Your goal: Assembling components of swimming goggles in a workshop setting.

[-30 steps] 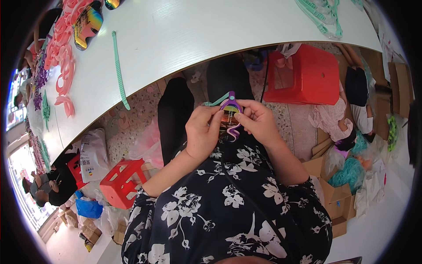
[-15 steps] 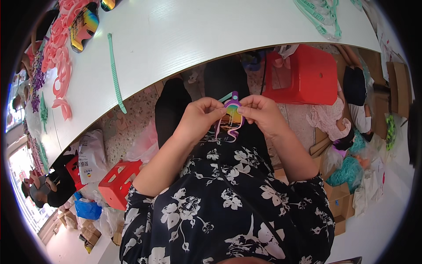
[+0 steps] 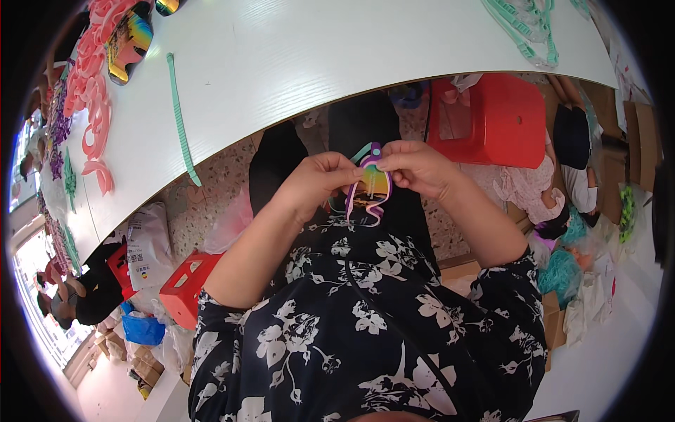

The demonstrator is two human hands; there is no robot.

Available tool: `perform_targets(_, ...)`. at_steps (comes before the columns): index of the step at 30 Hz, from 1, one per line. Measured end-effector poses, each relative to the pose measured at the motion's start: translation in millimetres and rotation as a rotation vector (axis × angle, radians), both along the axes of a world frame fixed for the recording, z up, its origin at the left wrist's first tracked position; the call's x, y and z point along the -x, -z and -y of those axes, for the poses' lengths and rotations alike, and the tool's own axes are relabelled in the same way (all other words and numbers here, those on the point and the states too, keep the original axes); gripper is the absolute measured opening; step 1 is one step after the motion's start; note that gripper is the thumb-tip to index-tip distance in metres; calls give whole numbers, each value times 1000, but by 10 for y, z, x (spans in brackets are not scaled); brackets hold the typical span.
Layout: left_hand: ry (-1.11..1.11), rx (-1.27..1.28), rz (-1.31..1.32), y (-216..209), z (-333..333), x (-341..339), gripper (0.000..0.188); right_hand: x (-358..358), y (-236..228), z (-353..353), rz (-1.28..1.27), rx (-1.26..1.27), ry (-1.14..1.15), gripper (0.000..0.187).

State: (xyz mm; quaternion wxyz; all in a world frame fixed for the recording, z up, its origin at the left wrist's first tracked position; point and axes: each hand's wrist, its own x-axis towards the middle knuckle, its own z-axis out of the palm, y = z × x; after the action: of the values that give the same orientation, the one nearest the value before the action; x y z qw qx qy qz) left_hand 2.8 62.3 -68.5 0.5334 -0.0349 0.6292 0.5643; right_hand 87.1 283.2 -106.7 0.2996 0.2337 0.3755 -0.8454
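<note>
Over my lap, my left hand (image 3: 325, 181) and my right hand (image 3: 415, 166) hold a pair of goggles (image 3: 369, 191) between them. The goggles have a purple frame with a pale rim and a shiny lens running from yellow-green to orange and dark. They hang upright, one end upward, with a purple tab at the top and a teal strap partly hidden behind. My left thumb and fingers pinch the frame's left edge. On the upper right, beside the tab, my right thumb and fingers press together on it.
On the white table (image 3: 267, 49) lie a green strap (image 3: 181, 126), a mirrored lens (image 3: 129, 42), pink frames (image 3: 91, 91) and a bundle of green straps (image 3: 524, 32). A red stool (image 3: 506, 119) stands at right, another (image 3: 184, 288) at left. Other people sit at both sides.
My right hand has moved slightly up and left along the goggles' top, and my right elbow has swung outward. My left hand keeps its pinch.
</note>
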Motion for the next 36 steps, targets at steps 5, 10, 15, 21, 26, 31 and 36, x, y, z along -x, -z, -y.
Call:
perform_targets(5,45,81,-755,-45,156,-405,19,-353,-148,433,-205,-496,337,20)
perform_targets(10,30,74,-566,-15,251,-508,18,-681,-81,811,-424,-457,566,44)
perform_targets(15,98,92,-579,52,264,-507,20,-777,-44,862,-384,-489,521,35)
perform_targets(21,68,83,-561,126,279,-565,20,-763,-15,967,-337,-478,598,34)
perform_targets(26,90,178,-833,103,214,-654,21,-776,44,991,-338,-516,618,37)
perform_targets(31,55,71,-875,196,138,-544,22,-676,-97,570,-515,-798,293,39)
perform_targets(36,42,-28,-910,400,170,-511,22,-255,-321,-87,-1159,-1370,-415,40)
